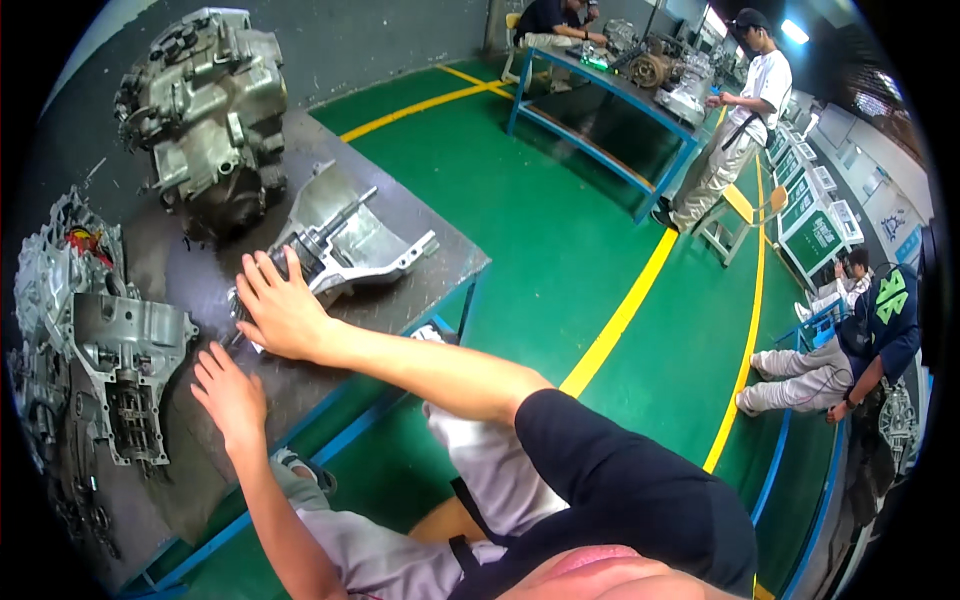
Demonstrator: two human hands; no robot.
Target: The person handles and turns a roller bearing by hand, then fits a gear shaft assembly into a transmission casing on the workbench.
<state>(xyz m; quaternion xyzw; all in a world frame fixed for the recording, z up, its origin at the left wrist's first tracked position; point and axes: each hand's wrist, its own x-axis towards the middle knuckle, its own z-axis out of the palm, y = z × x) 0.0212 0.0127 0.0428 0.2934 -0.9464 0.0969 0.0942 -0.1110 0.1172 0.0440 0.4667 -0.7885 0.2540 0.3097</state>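
Observation:
My right hand (283, 312) lies with its fingers spread over the near end of a gear shaft assembly, hiding part of it; contact looks likely but its palm side is hidden. The shaft (335, 222) runs along an opened silver gearbox housing (385, 258) on the workbench. My left hand (235, 400) is beside it, nearer the bench edge, fingers stretched out and apart. Its fingertips are close to a thin rod end (232, 343); whether they touch it I cannot tell. Left of that hand sits another housing half (130, 345) with a shaft inside.
A large gearbox (215, 115) stands at the back of the workbench (425, 225). More castings (50, 265) crowd its left side. Across the green floor (560, 250), people work around another blue-framed bench (600, 75). A yellow chair (745, 210) stands at the right.

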